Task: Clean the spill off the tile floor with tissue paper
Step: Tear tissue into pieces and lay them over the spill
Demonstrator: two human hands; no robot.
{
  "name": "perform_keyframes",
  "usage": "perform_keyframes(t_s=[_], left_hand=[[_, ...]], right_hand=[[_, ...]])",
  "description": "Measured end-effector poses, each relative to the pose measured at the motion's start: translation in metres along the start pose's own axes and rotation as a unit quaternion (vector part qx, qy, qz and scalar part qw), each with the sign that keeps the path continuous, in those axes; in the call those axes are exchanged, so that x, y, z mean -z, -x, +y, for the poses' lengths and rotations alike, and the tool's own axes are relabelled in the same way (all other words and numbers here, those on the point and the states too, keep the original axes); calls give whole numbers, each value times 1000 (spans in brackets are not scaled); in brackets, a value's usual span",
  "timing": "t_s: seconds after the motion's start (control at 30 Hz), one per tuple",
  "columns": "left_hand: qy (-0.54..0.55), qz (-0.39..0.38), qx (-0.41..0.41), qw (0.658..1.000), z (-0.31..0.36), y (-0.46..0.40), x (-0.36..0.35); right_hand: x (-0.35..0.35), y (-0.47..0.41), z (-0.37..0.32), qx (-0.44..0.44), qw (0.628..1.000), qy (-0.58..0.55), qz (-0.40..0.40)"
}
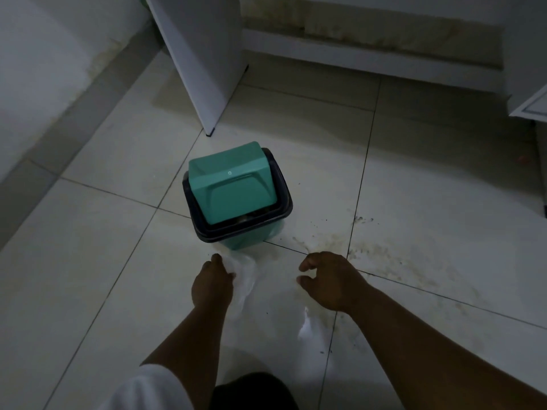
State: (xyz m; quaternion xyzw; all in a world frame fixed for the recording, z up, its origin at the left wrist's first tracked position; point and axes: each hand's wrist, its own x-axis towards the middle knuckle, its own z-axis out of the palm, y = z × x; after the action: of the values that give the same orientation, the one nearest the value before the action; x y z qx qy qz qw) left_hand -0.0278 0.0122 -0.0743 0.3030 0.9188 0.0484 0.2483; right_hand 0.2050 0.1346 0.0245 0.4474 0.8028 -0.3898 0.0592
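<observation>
Spill [381,261] sits on the tiles [103,261] to the right of centre, a brownish speckled smear running from under the right wrist out along the grout line twd the right, w/ a few dark specks further up. Nearest the camera, a white sleeve [154,389] and something dark at bottom centre, prob. a knee, can't tell. Just past that, a second white wad [307,327] lies on the floor below the right forearm, at the smear's near edge; whether it's tissue or wet glare is hard to say in this dim light. Left hand [211,284] has fingers curled round a crumpled tissue [245,276], which trails down twd the floor; its fingertips are hidden behind the paper. Right hand [325,281] hovers over the smear's near end, fingers apart and loosely bent, holding nothing. Beyond the hands, the bin [236,196] stands w/ its green swing lid tilted, a dark gap at the front edge; contents not readable. Risks, as I judge them: thin tissue soaks and tears, leaving shreds; a broad swipe spreads the smear into the grout instead of lifting it; bare right palm could land in the wet; the bin stands close enough to get knocked. Furthest back, a white panel [204,54] and stained wall base [370,39], detail lost to dark. Full reach of the smear rightwards is too faint to fix.
</observation>
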Motion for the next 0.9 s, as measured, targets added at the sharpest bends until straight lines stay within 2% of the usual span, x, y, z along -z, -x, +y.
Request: perform_keyframes(t_s=[0.2, 0.33, 0.47, 0.63, 0.73, 0.9], left_hand=[[-34, 8, -27, 999, 1, -9, -1], [6, 59, -35, 998, 5, -2, 1], [19, 66, -54, 996, 6, 7, 8], [-6, 94, -115, 989, 2, 17, 17], [39, 78, -128, 988, 2, 25, 25], [67, 0, -114, 991, 6, 28, 33]], right_hand=[[-2, -7, 4, -4, 1000, 0, -1], [-2, -8, 6, -8, 1000, -8, -1], [-4, -6, 7, -9, 1000, -10, -1], [-8, -1, 3, -11, 1000, -27, -1], [-11, 2, -2, -7, 999, -36, 0], [-20, 2, -19, 11, 997, -74, 14]])
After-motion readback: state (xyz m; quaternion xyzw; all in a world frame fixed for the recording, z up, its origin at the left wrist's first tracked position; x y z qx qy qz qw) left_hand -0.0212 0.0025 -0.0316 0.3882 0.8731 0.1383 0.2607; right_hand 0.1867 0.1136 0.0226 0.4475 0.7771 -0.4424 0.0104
